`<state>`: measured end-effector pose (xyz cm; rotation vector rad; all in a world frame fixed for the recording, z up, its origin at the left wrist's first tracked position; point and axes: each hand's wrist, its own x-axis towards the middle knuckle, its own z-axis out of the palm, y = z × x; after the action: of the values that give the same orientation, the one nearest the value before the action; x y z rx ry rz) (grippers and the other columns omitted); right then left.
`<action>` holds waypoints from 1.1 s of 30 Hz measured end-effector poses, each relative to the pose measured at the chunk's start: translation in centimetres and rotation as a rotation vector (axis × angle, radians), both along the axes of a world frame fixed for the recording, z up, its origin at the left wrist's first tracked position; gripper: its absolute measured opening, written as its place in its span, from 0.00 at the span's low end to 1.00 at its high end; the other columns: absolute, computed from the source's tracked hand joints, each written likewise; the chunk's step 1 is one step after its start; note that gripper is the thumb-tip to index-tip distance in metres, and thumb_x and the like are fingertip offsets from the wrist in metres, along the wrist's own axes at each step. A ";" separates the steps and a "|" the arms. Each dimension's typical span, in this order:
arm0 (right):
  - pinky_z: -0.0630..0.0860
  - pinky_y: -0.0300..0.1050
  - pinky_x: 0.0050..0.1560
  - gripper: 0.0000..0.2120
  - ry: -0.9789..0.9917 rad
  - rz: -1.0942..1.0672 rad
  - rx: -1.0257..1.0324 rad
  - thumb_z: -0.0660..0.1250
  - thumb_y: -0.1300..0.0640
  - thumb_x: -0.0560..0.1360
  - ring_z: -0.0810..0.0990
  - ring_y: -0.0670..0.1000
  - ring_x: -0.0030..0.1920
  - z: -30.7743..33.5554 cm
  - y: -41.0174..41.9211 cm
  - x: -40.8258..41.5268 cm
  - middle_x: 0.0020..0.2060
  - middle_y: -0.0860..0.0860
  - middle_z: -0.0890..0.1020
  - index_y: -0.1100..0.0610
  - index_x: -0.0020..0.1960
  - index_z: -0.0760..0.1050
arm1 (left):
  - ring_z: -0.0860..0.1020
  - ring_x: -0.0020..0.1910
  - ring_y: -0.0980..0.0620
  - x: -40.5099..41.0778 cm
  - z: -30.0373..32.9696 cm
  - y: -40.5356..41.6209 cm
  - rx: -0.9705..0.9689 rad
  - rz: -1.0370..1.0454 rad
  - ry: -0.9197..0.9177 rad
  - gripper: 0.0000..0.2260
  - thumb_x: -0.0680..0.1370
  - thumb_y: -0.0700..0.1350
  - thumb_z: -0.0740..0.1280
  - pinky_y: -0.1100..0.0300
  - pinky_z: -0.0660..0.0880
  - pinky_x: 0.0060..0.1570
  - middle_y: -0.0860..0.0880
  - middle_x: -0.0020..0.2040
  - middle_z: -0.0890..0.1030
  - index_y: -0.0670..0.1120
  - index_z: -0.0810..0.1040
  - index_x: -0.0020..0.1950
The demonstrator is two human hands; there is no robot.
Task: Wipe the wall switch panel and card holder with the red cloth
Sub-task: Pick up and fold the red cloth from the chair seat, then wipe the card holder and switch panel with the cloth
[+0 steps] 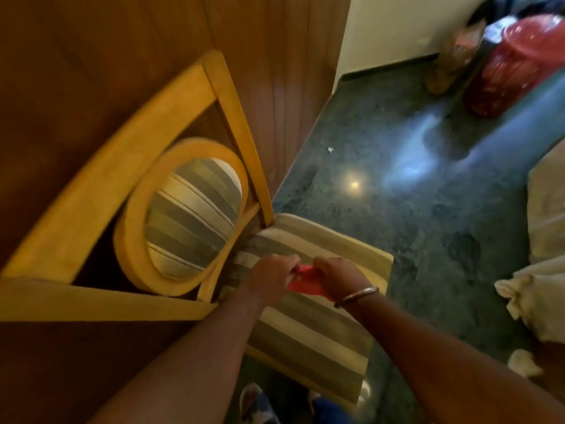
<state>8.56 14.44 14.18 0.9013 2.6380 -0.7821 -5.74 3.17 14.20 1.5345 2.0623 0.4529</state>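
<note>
The red cloth (306, 281) is bunched between both of my hands, just above the striped seat of a wooden chair (308, 328). My left hand (273, 274) grips its left end with fingers curled. My right hand (338, 275), with a metal bangle at the wrist, grips the right end. Only a small part of the cloth shows between the fists. No switch panel or card holder appears in this view.
The chair's yellow wooden back (128, 191) with a round striped pad leans against a brown wood-panelled wall (101, 56). Dark polished floor (412, 209) spreads to the right. A red bag (519, 62) sits far right; pale bedding (544, 270) lies at the right edge.
</note>
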 end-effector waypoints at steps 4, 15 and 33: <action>0.69 0.43 0.34 0.04 0.133 0.027 0.099 0.62 0.55 0.72 0.79 0.57 0.37 10.2 2.2 -1.7 0.37 0.54 0.81 0.53 0.43 0.76 | 0.82 0.46 0.43 -2.0 9.2 1.2 0.176 0.030 0.085 0.06 0.77 0.44 0.70 0.54 0.76 0.45 0.43 0.46 0.85 0.44 0.80 0.51; 0.76 0.51 0.42 0.09 0.551 0.404 0.245 0.62 0.49 0.75 0.79 0.55 0.42 32.2 -1.5 -7.1 0.43 0.54 0.82 0.53 0.48 0.75 | 0.80 0.42 0.50 -4.8 30.4 -6.4 0.426 0.332 0.387 0.07 0.74 0.52 0.72 0.56 0.72 0.38 0.50 0.44 0.85 0.50 0.80 0.48; 0.73 0.45 0.46 0.07 1.003 1.103 0.088 0.65 0.57 0.74 0.75 0.49 0.47 49.2 -39.2 -17.2 0.48 0.49 0.77 0.50 0.51 0.76 | 0.79 0.57 0.54 0.3 46.1 -48.7 0.570 1.028 0.841 0.14 0.78 0.46 0.67 0.70 0.71 0.58 0.50 0.59 0.83 0.48 0.80 0.63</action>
<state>-8.67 -24.75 63.37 -1.2462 3.2033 -0.8674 -5.47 -45.48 60.29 0.8020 3.5977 0.9221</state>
